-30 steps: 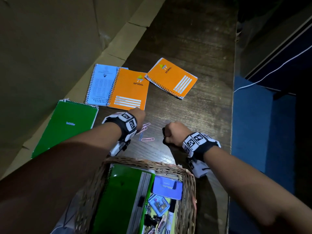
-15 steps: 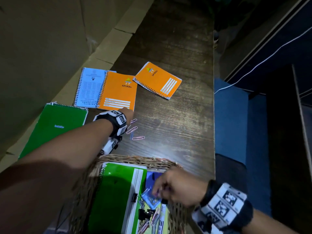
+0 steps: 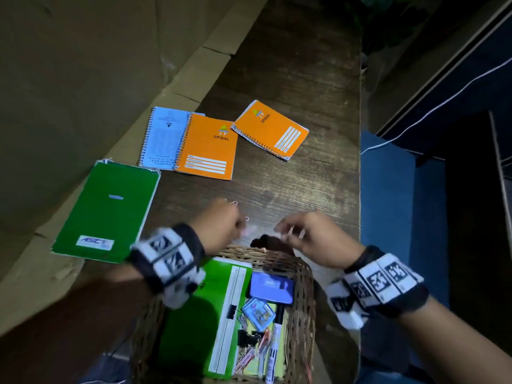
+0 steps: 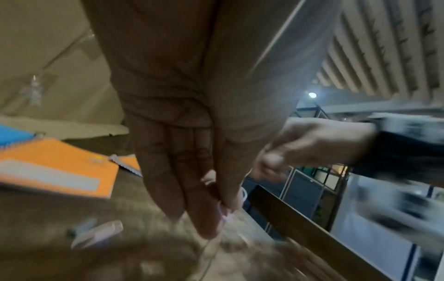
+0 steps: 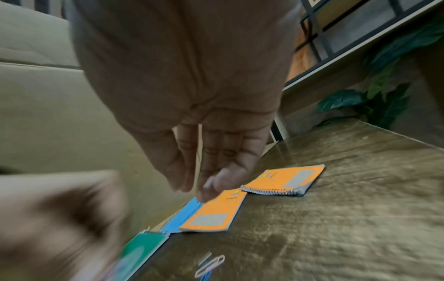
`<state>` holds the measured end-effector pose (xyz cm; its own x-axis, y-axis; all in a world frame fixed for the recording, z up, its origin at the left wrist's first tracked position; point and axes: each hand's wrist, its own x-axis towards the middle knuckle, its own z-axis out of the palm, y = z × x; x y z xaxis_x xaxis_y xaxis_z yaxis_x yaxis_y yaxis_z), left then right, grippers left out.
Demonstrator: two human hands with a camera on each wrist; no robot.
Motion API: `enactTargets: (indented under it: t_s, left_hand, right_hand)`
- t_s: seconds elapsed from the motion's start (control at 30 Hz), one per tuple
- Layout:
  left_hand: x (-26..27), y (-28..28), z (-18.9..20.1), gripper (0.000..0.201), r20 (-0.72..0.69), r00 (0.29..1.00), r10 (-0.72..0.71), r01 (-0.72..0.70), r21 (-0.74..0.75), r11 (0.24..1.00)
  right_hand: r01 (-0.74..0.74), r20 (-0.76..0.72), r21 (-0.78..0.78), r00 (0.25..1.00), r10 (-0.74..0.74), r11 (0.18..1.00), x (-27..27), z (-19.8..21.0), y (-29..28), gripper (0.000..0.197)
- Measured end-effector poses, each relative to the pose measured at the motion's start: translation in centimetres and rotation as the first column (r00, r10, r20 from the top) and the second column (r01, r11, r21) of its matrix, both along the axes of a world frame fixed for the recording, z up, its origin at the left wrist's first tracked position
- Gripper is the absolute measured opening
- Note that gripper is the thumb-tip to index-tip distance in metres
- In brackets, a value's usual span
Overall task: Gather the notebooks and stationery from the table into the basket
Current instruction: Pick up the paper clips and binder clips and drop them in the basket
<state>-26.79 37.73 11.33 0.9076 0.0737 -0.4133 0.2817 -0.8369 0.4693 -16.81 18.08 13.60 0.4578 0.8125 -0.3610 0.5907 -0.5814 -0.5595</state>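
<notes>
1. Where thumb meets fingertips, the left hand (image 4: 192, 152) pinches a pale pink paper clip (image 4: 224, 211) just above the surface (image 3: 299, 189), by the far rim of the basket (image 3: 302, 275).
2. Right hand (image 3: 313, 239) hovers close beside the left one, fingers loosely extended, nothing in its grip as seen from the right wrist view.
3. More loose paper clips (image 5: 210, 265), pink and blue, lie on the surface near the hands.
4. Further out: green notebook (image 3: 108, 206) at the left edge, partly over the cardboard (image 3: 83, 79); blue notebook (image 3: 163, 134) with an orange notebook (image 3: 207, 148) overlapping its right side; second orange notebook (image 3: 271, 128) lies apart, rotated, to the right.
5. Surface: dark, worn wood grain, long and narrow. Flattened cardboard lines its left side. Blue panel (image 3: 393, 189) and a white cable (image 3: 443, 101) to the right; leafy plant (image 5: 384, 85) at the far end. Room dim.
6. Basket, wicker, at the near edge. Contents: green-covered book (image 3: 194, 328) with a white strip, blue-purple flat case (image 3: 271, 286), small printed card pack (image 3: 259, 313), black binder clips (image 3: 243, 338), a marker (image 3: 274, 353), and mixed small clips. Finer items too blurred to identify.
</notes>
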Motion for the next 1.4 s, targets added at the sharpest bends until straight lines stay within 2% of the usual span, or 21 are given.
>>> enactTargets:
  t_s: [0.07,0.17,0.27,0.33,0.43,0.5,0.57,0.63,0.73,0.9,1.0,1.07,1.13,1.23,1.33,1.4]
  left_hand:
    - [-3.3,-3.3,-1.1,0.020,-0.093,0.995,-0.023,0.014,-0.095,0.995]
    - [-8.3,-7.7,-3.8,0.025,-0.282,0.958,-0.047,-0.014,-0.211,0.977]
    - [-11.7,-9.4,-5.3,0.028,-0.240,0.969,-0.065,0.001,-0.255,0.967]
    - [-12.3,-9.2,-5.1,0.029,-0.197,0.980,0.004,-0.056,-0.257,0.965]
    - [-12.2,-7.0,-4.3,0.046,-0.067,0.984,0.164,-0.174,-0.201,0.964]
    - [-12.2,-5.0,-3.4,0.053,0.061,0.977,0.204,-0.194,-0.146,0.970]
    - [-12.3,-3.6,-2.6,0.063,0.108,0.955,0.276,-0.254,-0.182,0.950]
    - [-12.7,-3.0,-2.1,0.063,0.126,0.935,0.331,-0.303,-0.202,0.931]
    - [-13.2,-3.1,-1.7,0.060,0.112,0.921,0.373,-0.344,-0.215,0.914]
    - [-13.2,-3.8,-1.5,0.061,0.066,0.921,0.385,-0.363,-0.216,0.906]
    - [-11.9,-2.9,-0.7,0.056,0.069,0.914,0.401,-0.377,-0.225,0.899]
    - [-9.8,-1.4,0.2,0.041,0.049,0.898,0.436,-0.418,-0.210,0.884]
    - [-7.0,0.6,0.8,0.025,0.081,0.903,0.423,-0.406,-0.168,0.898]
    - [-1.6,3.3,0.4,0.025,0.120,0.923,0.365,-0.359,-0.064,0.931]
    - [3.9,5.5,-1.9,0.030,-0.004,0.978,0.210,-0.207,0.135,0.969]
    - [6.4,6.0,-3.4,0.037,-0.137,0.988,0.070,-0.039,0.216,0.976]
  right_hand:
    - [0.047,0.046,0.035,0.998,-0.049,0.998,1.9,0.1,2.2,0.016]
    - [-0.017,0.099,-0.084,0.995,0.026,0.996,3.7,-1.6,6.2,0.017]
    - [-0.143,0.127,-0.283,0.975,0.185,0.949,4.2,-4.7,9.5,0.023]
    - [-0.206,0.145,-0.361,0.951,0.273,0.909,4.2,-6.4,10.8,0.024]
    - [-0.242,0.167,-0.407,0.928,0.332,0.881,4.1,-8.1,12.1,0.021]
    - [-0.241,0.192,-0.443,0.916,0.353,0.864,3.9,-8.8,12.8,0.016]
    - [-0.251,0.193,-0.467,0.907,0.375,0.848,3.7,-9.2,13.4,0.020]
    - [-0.278,0.182,-0.475,0.897,0.403,0.835,3.4,-9.4,13.7,0.028]
    - [-0.275,0.188,-0.495,0.893,0.410,0.825,3.4,-9.6,14.1,0.021]
    - [-0.284,0.178,-0.460,0.899,0.401,0.841,3.5,-10.1,13.9,0.021]
    - [-0.263,0.173,-0.408,0.918,0.357,0.874,3.9,-9.6,13.4,0.021]
    - [-0.237,0.149,-0.342,0.942,0.301,0.909,4.5,-8.2,12.9,0.019]
    - [-0.204,0.068,-0.254,0.971,0.228,0.945,5.6,-6.5,12.3,0.007]
    - [-0.147,0.016,-0.145,0.988,0.151,0.978,6.6,-4.3,10.3,0.019]
    - [-0.093,-0.055,-0.080,0.995,0.089,0.992,6.3,-2.8,7.4,0.035]
    - [-0.034,-0.083,-0.046,0.996,0.030,0.998,5.8,-1.9,5.1,0.031]
